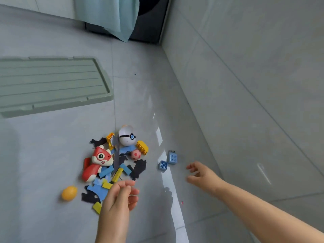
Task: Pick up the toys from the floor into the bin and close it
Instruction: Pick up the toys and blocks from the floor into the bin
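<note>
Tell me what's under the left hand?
A yellow block and a blue flat piece poke out from beneath the left hand; whatever else it covers cannot be seen.

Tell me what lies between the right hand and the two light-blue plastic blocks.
Only bare grey floor tile, in the head view, separates the right hand from the two light-blue plastic blocks.
</note>
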`<action>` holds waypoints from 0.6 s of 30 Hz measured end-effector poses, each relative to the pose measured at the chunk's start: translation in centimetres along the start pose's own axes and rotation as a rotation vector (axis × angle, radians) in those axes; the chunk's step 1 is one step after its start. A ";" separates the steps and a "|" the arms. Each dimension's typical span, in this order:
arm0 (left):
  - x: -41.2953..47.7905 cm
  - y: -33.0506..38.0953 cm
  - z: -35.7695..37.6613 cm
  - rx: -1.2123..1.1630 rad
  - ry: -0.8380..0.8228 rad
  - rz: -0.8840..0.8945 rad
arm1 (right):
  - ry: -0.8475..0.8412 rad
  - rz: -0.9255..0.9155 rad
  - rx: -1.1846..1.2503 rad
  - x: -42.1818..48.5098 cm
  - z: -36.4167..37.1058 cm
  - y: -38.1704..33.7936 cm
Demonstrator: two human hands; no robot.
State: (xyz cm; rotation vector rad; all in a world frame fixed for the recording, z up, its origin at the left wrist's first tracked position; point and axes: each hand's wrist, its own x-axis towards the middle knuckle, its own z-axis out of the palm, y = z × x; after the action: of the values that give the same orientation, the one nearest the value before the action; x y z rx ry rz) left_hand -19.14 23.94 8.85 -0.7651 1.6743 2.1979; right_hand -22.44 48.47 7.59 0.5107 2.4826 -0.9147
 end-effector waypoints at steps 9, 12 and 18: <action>1.6 -2.5 -0.2 0.089 -0.092 -0.211 | -0.074 -0.184 -0.402 9.0 6.5 -0.5; 1.6 -3.1 -0.6 0.084 -0.049 -0.247 | -0.110 -0.133 -0.382 10.5 9.6 0.2; 2.0 -3.7 -2.0 0.064 0.040 -0.324 | 0.011 -0.238 -0.190 9.4 12.7 2.0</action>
State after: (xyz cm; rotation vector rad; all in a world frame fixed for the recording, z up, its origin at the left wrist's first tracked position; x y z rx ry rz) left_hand -18.38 22.90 4.35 -0.9911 1.5075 1.9099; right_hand -25.80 43.07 -7.01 0.1598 2.6456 -0.7511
